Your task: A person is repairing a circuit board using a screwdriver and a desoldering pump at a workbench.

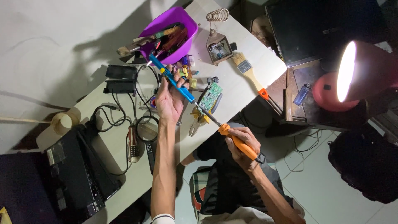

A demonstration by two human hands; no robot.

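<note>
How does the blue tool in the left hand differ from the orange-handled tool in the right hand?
The blue tool has a blue barrel with a yellow band; the orange-handled tool is orange with a dark metal shaft. The left hand holds the blue tool over the table; the right hand holds the orange one past its edge. Both point toward the green circuit board.

I see bare table (244,89) w/ open room at 3 o'clock of the circuit board (211,95), up to the paintbrush (251,74). At 12, purple bin (182,45) blocks; at 9, black cables (124,112) clutter; pliers (198,120) crowd 6.
</note>
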